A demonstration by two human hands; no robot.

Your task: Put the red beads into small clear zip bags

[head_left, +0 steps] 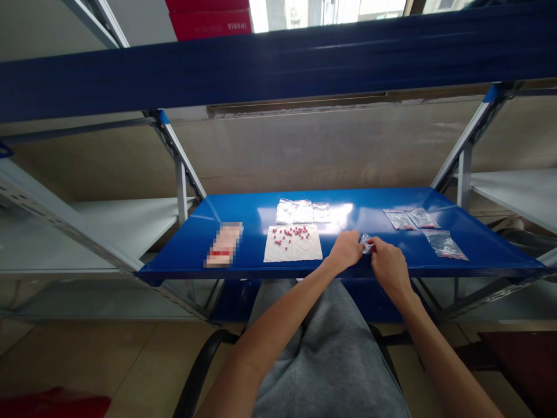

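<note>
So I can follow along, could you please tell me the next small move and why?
Perhaps check whether the small clear bag is sealed: the left grip and the right grip hold and partly cover it, so its closure cannot be made out.

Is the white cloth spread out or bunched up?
Spread out: the cloth lies flat on the blue shelf, corners showing, with small red pieces scattered on top.

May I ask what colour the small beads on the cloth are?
The beads are pinkish red; the head view shows them.

Apparently a red box (212, 24) up high
</note>
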